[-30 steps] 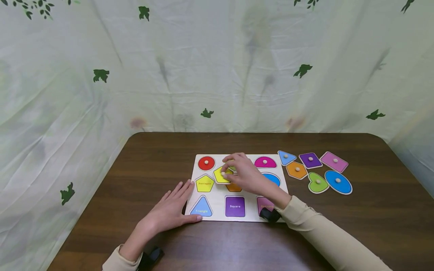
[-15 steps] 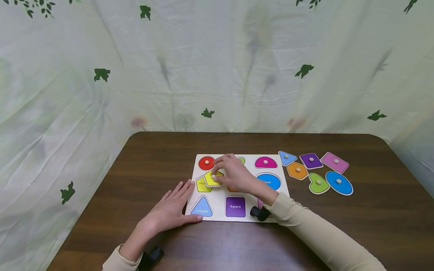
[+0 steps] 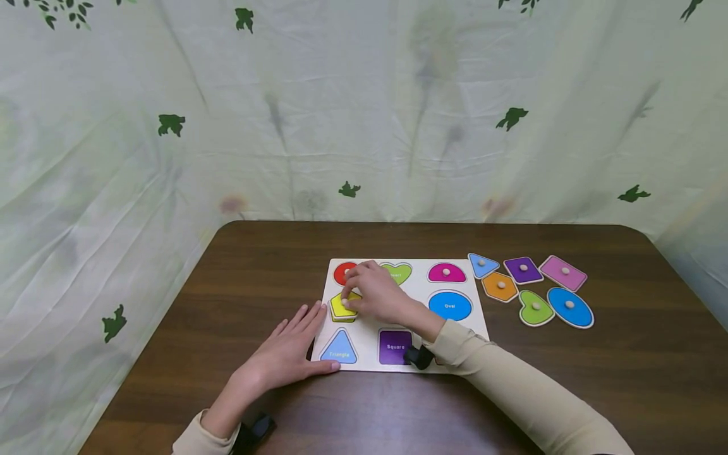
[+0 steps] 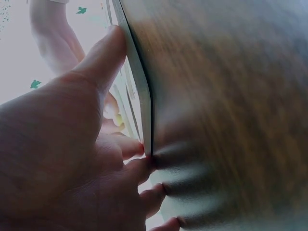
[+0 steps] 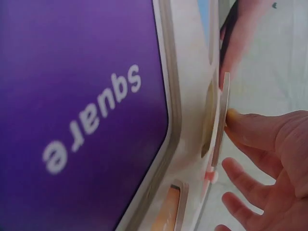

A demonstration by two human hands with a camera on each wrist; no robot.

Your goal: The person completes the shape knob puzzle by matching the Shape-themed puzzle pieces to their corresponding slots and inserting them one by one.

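In the head view a white shape puzzle board (image 3: 364,341) lies on the table. My right hand (image 3: 382,294) pinches the knob of a yellow pentagon piece (image 3: 339,307) just over the board's pentagon recess. From the right wrist view, the piece (image 5: 222,125) stands slightly off the board's surface. My left hand (image 3: 296,338) lies at the board's near left corner with fingers extended, thumb on the front edge, fingertips along the left side. A red circle (image 3: 343,272) and a magenta semicircle (image 3: 446,273) sit in their recesses. The heart, oval, triangle and square recesses show printed names.
Right of the board lie several knobbed pieces: a blue triangle (image 3: 483,265), orange hexagon (image 3: 500,287), purple square (image 3: 523,270), pink rectangle (image 3: 563,273), green heart (image 3: 536,308) and blue oval (image 3: 570,308). Behind the brown table (image 3: 654,354) hangs a pale curtain (image 3: 398,114).
My right hand has moved left across the board with the yellow pentagon piece, from near the middle to over the pentagon recess. My left hand has stayed in place.
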